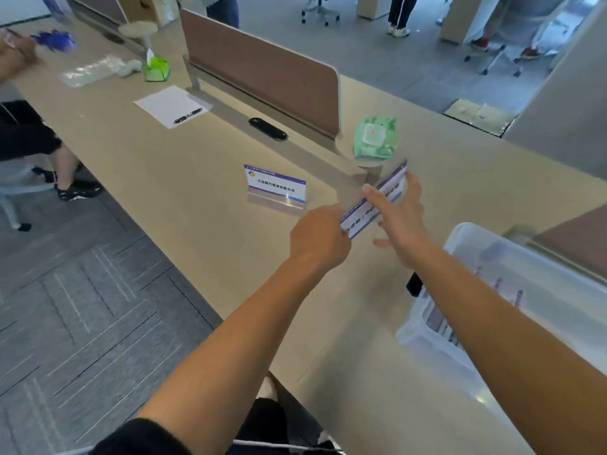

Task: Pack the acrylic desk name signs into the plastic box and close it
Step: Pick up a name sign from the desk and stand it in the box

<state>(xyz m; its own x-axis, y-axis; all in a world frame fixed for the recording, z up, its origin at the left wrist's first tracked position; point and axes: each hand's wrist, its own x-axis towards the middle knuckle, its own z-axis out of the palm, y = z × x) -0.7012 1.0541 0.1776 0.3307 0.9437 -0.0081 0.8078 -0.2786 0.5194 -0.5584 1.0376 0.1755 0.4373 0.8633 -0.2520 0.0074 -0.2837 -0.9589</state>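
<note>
L hand (317,239) closed, gripping near end of a blurred acrylic name sign (377,200) held above desk (170,178); R hand (399,213) open, fingers spread against it. Second sign (276,188) upright on desk. Clear plastic box (492,290) at right, lid off, w/ several signs inside.

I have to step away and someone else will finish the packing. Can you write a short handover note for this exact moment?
Left hand: shut on one end of a name sign, held up above the desk.
Right hand: open, fingers spread against the same sign, not gripping it.
Second sign: standing upright on the desk, untouched.
Plastic box: open at the right on the desk, with some signs already inside; no lid visible.
Done: some signs packed, one more picked up.
Left: put the held sign in the box, pack the standing one, then find the lid and close the box.
</note>
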